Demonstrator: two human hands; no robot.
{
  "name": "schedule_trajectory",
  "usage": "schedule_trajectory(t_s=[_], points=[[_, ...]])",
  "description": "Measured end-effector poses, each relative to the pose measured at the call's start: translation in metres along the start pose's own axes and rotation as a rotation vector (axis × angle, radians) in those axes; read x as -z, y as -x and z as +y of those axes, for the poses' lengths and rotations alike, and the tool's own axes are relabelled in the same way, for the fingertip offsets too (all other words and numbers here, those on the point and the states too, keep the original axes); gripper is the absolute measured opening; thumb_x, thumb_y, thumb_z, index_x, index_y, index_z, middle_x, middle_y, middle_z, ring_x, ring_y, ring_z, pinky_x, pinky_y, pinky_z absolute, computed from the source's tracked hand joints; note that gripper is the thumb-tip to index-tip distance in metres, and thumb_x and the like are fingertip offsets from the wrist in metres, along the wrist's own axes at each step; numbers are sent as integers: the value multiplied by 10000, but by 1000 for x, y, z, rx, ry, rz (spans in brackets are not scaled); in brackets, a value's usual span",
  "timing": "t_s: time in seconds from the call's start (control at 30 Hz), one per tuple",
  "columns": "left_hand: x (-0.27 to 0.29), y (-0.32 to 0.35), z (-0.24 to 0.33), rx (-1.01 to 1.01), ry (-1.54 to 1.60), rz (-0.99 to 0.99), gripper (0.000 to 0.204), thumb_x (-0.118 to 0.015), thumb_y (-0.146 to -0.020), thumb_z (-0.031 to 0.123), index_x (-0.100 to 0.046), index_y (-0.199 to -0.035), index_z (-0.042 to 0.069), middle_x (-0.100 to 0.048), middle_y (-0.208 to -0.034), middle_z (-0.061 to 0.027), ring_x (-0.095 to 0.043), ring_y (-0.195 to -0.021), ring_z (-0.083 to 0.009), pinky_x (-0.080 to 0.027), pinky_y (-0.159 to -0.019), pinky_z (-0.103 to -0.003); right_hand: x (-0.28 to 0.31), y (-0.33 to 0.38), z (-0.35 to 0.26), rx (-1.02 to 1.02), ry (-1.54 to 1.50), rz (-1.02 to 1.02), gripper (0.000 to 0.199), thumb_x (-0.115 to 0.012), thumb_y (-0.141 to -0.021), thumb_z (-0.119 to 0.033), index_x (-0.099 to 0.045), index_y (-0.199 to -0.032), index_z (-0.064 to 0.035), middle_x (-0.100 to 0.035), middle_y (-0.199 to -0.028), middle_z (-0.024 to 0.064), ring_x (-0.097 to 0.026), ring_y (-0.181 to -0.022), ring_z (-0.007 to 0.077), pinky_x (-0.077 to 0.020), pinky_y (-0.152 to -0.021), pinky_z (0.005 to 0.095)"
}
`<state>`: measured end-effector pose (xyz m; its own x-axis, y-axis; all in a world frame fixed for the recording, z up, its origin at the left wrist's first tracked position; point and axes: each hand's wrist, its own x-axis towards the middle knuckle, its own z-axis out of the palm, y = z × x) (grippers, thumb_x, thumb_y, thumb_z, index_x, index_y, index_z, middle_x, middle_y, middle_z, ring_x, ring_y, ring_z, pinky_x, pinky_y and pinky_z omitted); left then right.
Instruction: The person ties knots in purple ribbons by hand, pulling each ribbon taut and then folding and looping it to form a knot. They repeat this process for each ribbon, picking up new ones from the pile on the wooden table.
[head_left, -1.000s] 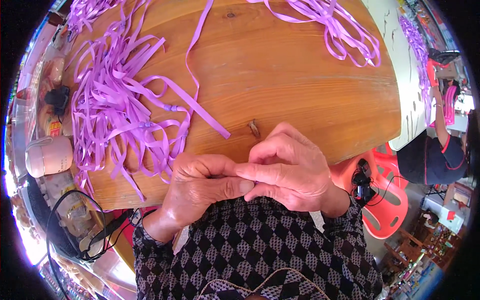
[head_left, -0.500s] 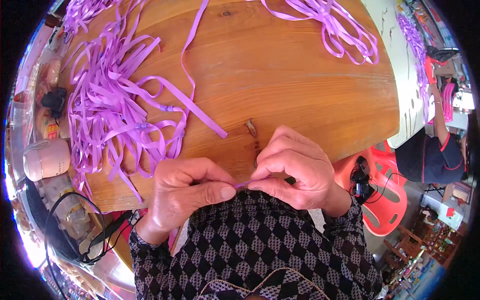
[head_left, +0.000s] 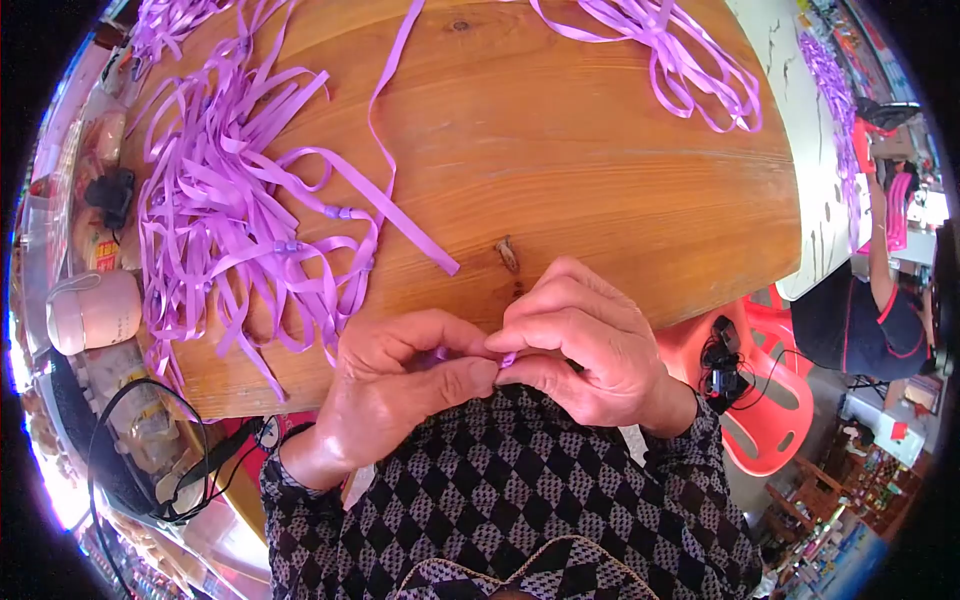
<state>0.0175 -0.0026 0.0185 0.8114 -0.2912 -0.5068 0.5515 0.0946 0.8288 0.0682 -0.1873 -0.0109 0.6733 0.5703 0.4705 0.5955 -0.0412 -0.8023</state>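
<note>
My left hand [head_left: 412,375] and my right hand [head_left: 580,345] meet at the near edge of the wooden table [head_left: 560,190]. Both are closed, thumb against fingers, on a small bit of purple ribbon [head_left: 509,359] whose ends are mostly hidden by the fingertips. Just beyond my left hand spreads a tangled heap of purple ribbons [head_left: 235,225]. Small purple bead-like pieces [head_left: 286,246] sit on some of them. One loose ribbon end [head_left: 425,247] points toward my hands.
A looped bundle of purple ribbon [head_left: 690,60] lies at the far right. Left of the table stand a pink rounded container [head_left: 97,312] and black cables [head_left: 95,440]. To the right are an orange plastic chair [head_left: 775,425], a white tabletop [head_left: 790,130] and another person [head_left: 860,315].
My fingertips have drawn closer together, my left hand shifting slightly right. The ribbon between them now shows as a small purple bit instead of a short stretched strand.
</note>
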Motion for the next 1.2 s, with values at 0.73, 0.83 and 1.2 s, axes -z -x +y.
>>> schedule_trajectory(t_s=[0.73, 0.83, 1.2], points=[[-14, 1, -8, -408, -250, 286, 130, -636, -790, 51, -613, -895, -21, -587, -761, -69, -550, -700, -119, -431, -613, -230, 0, 3, -2, -8, -5, 90, 167, -690, -677, 11, -600, -817, 11, -600, -757, 111, -524, -614, 216, -401, -544, 287], [-6, -4, -11, -533, -363, 279, 144, -634, -791, 53, -605, -912, -20, -583, -754, -70, -546, -691, -123, -426, -604, -224, 3, 3, -2, -93, -125, 50, 128, -676, -712, 2, -593, -807, 20, -596, -750, 109, -526, -637, 200, -397, -557, 281], [-4, -5, -12, -77, 138, 129, 215, -549, -883, 212, -533, -900, -2, -550, -730, -12, -516, -647, -74, -422, -592, -198, 1, 5, -5, -275, -41, 146, 95, -619, -766, 10, -596, -852, 43, -588, -787, 119, -522, -675, 184, -408, -601, 270]])
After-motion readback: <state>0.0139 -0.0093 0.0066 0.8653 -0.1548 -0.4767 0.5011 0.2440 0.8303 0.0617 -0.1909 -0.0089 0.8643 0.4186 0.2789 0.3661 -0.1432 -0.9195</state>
